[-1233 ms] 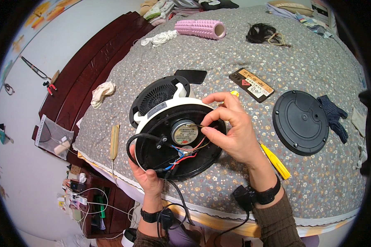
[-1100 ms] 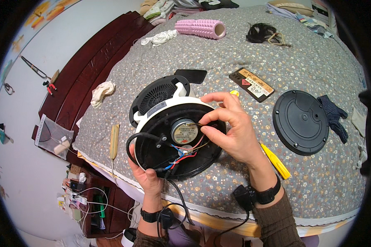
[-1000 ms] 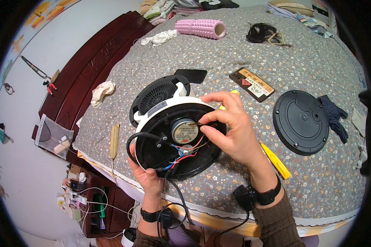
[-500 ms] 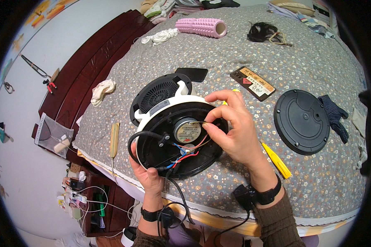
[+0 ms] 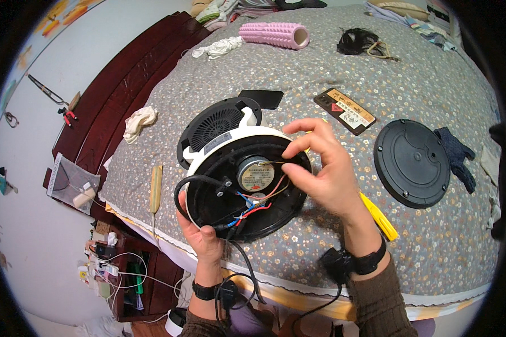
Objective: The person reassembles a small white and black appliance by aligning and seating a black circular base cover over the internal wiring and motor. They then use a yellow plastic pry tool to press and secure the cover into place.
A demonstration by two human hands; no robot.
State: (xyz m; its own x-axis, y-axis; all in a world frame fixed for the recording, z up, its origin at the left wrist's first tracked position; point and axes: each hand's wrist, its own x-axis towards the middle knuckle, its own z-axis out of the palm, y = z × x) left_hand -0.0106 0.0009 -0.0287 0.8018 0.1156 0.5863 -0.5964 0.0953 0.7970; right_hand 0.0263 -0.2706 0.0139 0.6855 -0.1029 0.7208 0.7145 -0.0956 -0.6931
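A round motor housing [image 5: 211,205], black inside with a white curved rim [image 5: 239,135], is tilted with its opening toward me. Inside sits a silver motor [image 5: 257,175] with a label, along with red, blue and brown wires [image 5: 247,213]. My left hand [image 5: 202,238] grips the housing at its lower left, thumb on the edge and fingers behind. At the motor's right, my right hand [image 5: 323,171] has thumb and index fingertips slightly apart beside a thin wire [image 5: 272,163]. A black cord [image 5: 244,261] hangs from the housing.
Behind the housing lie a black vented cover [image 5: 216,126] and a dark flat panel [image 5: 262,99]. To the right are a phone [image 5: 346,111], a round black base [image 5: 411,163], a dark glove [image 5: 457,157] and a yellow-handled tool [image 5: 379,216]. A pink foam roller [image 5: 270,35] lies farther back on the bed.
My right thumb and index finger have parted a little and shifted slightly right, away from the wire at the motor. My left hand keeps its grip on the housing.
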